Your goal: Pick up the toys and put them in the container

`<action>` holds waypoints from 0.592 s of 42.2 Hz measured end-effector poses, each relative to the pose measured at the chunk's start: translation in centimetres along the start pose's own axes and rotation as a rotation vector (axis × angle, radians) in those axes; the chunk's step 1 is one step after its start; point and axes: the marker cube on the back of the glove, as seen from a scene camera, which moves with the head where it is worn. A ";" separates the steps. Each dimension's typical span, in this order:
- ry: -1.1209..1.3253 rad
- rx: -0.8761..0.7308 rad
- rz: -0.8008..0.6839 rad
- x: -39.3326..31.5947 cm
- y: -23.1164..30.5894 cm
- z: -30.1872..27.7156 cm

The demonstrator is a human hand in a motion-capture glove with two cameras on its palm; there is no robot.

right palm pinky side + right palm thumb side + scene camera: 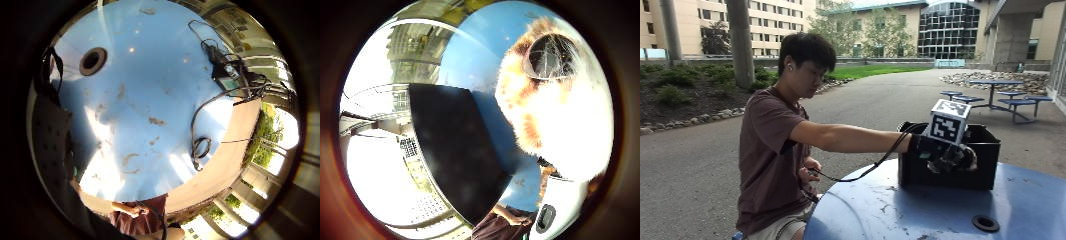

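Here the round blue metal desk [906, 210] fills the foreground of the outside view, scuffed and rust-flecked, with a dark round hole [985, 223] near its middle. In the little finger side palm view, a tangle of black cables and a small dark device [227, 75] lies at the desk's far rim.

Just above the desk, the black-gloved right hand [947, 156] hangs at the near wall of the black open-topped plastic container [986, 150], about level with its rim. Its fingers are curled round a fluffy white-and-orange plush toy [560, 110], which fills much of the thumb side palm view, a dark rounded patch on the part that faces the camera. In the outside view the toy barely shows past the glove, so its long axis cannot be told.

The relation that matters: the container's opening lies just beyond and beside the hand, away from the person. In the thumb side palm view its dark wall sits right next to the toy. By my reading, the toy is not yet over the opening, so the hand needs a short reach forward across the rim before letting go.

The bare left hand [810, 176] is low at the person's lap, well apart from the container.
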 end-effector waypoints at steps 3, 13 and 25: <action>-0.001 0.032 -0.041 -1.3 1.1 -3.5; 0.036 0.113 -0.209 -8.0 6.3 -13.5; 0.076 0.159 -0.333 -18.2 11.0 -15.8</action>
